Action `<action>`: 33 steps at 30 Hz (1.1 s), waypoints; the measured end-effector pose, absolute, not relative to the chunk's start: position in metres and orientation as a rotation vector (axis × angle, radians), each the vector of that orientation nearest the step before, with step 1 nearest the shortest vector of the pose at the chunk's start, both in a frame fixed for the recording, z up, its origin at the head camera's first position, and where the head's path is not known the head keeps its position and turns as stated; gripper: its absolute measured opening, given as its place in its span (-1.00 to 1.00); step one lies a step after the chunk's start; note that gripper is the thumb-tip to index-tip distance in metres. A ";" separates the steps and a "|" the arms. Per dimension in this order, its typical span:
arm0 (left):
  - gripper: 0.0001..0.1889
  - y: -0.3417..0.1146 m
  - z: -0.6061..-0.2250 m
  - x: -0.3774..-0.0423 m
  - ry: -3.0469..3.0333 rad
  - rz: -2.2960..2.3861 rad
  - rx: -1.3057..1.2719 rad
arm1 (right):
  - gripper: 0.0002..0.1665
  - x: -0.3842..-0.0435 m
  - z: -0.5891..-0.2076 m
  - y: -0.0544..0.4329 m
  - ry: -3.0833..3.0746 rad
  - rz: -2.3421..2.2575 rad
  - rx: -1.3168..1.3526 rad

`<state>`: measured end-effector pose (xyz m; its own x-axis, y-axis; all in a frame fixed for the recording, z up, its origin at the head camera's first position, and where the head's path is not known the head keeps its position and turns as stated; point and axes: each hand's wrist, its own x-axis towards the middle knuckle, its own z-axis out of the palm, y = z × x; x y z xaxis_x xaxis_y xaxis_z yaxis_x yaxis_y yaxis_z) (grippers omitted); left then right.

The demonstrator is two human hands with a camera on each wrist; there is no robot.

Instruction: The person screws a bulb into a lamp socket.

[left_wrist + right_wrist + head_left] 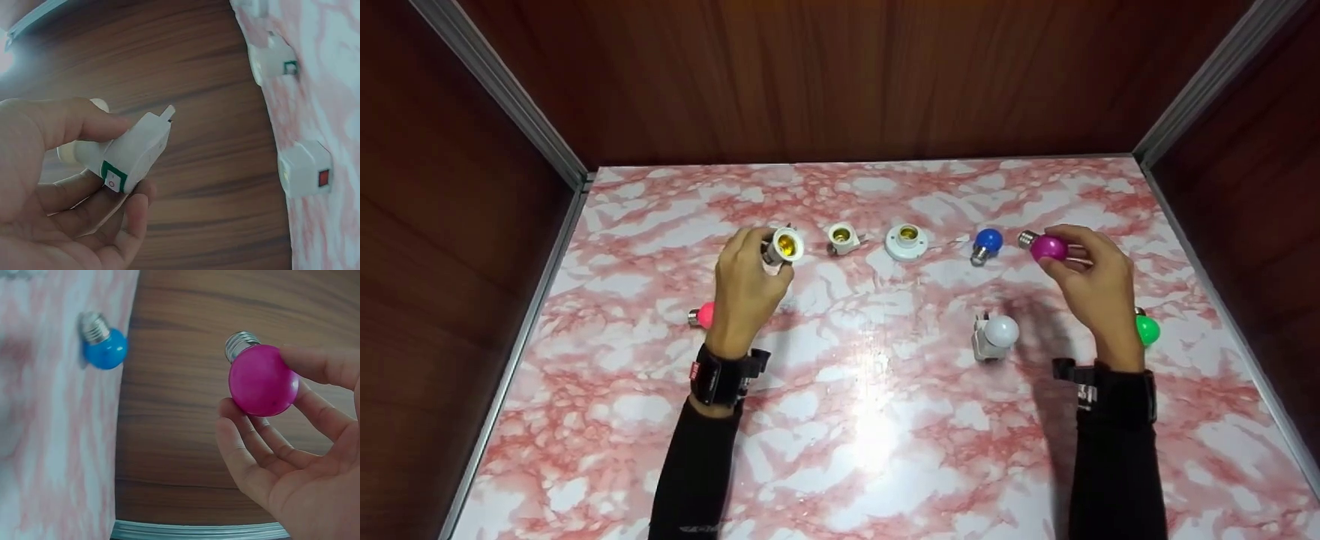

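My left hand (pixel 746 281) grips a white plug-in lamp socket (pixel 138 149) between thumb and fingers, above the table. Its gold-lined mouth faces up in the head view, and its switch in a green frame shows in the left wrist view. On the other side, my right hand (pixel 1099 274) pinches a magenta light bulb (pixel 263 381) by its globe. The bulb's metal screw base points left, away from the palm, in the head view. Close to the left of that bulb lies a blue bulb (pixel 988 241) on the table.
Toward the back stand another plug-in socket (pixel 841 238) and a round-based lamp holder (pixel 906 244). A white bulb (pixel 1002 331) sits in a plug-in socket nearer me. A pink-red bulb (pixel 706 315) and a green bulb (pixel 1147 330) are partly hidden by my arms. Wood-patterned walls (pixel 840 82) enclose the table.
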<state>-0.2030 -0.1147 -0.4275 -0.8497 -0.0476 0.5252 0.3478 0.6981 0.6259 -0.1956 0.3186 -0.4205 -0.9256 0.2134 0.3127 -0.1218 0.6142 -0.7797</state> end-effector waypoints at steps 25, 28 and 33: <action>-0.61 -0.100 -0.419 -0.193 -2.184 -1.348 -0.668 | -0.55 -0.192 -0.411 0.287 -2.187 1.605 0.296; -0.59 -0.098 -0.420 -0.193 -2.165 -1.409 -0.676 | -0.56 -0.190 -0.409 0.281 -2.164 1.670 0.335; -0.60 -0.096 -0.421 -0.192 -2.136 -1.447 -0.705 | -0.56 -0.187 -0.408 0.275 -2.131 1.753 0.417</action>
